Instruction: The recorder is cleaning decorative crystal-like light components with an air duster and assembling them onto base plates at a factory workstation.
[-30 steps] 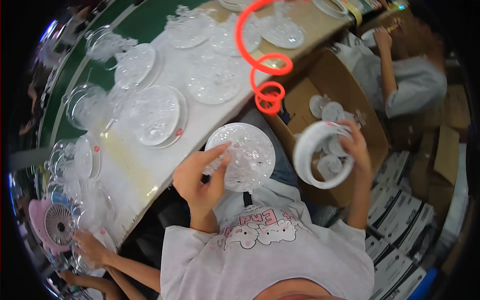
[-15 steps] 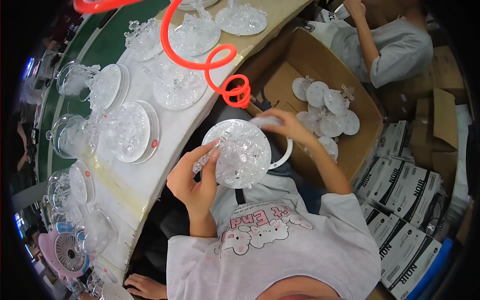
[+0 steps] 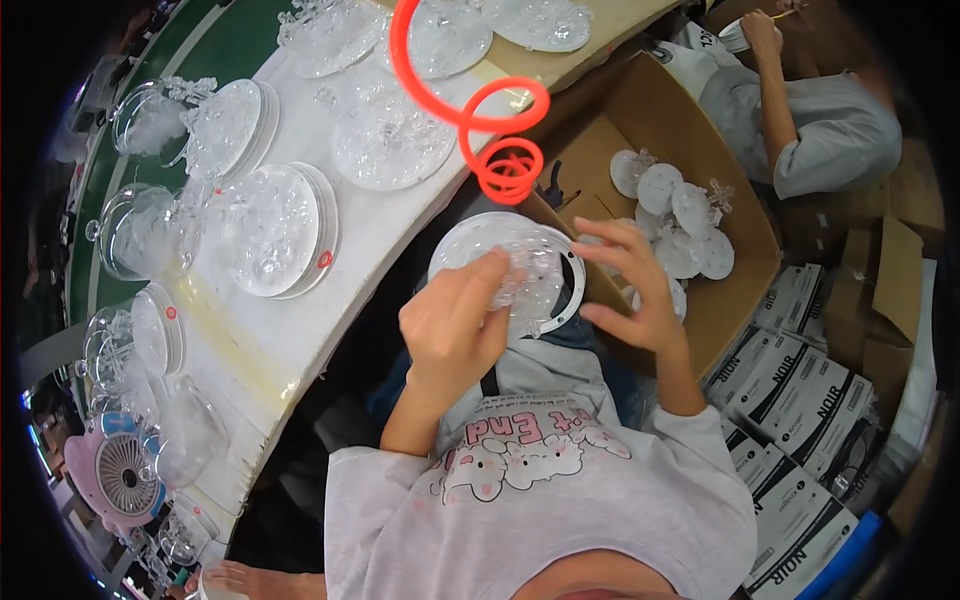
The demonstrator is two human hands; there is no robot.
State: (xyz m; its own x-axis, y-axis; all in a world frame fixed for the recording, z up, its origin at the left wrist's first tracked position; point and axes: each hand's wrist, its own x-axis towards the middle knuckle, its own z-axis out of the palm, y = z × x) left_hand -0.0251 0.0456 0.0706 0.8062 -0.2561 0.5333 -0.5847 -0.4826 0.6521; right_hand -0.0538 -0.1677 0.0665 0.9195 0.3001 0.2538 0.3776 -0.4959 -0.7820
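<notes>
A white round base sits over my lap with a cluster of clear plastic pieces on it. My left hand is closed, its thumb and fingers pinching the clear pieces at their left side. A white ring with small holes shows past the base's right edge, partly hidden behind the clear pieces. My right hand is just right of the ring, thumb and fingers spread, with nothing visible between them.
On the white table at left stand several white discs with clear ornaments and clear domes. A red coiled hose hangs ahead. At right, a cardboard box contains several discs. A pink fan and a co-worker's hand are at lower left.
My right hand has let go of the white ring and opened. The ring now lies close against the base. My left hand has moved right, over the clear pieces.
</notes>
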